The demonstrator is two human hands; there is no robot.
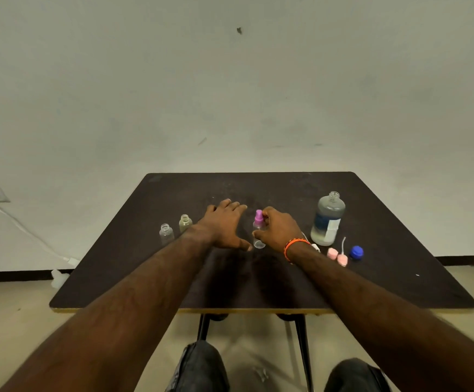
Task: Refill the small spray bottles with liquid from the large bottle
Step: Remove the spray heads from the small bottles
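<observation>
A small clear spray bottle (258, 238) with a purple spray top (258, 217) stands upright mid-table. My right hand (278, 229) grips it, fingers curled round the top and thumb on the body. My left hand (226, 223) hovers just left of it with fingers spread, holding nothing. The large clear bottle (327, 219), uncapped and partly full of liquid, stands to the right. Two small open bottles stand at the left: a clear bottle (166, 233) and a cloudy bottle (185, 223).
On the dark table (371, 278), near the large bottle, lie two pink spray tops (337, 256) with a white tube, a white piece (315, 247) and a blue cap (356, 252). A wall stands behind the table. My knees show below the front edge.
</observation>
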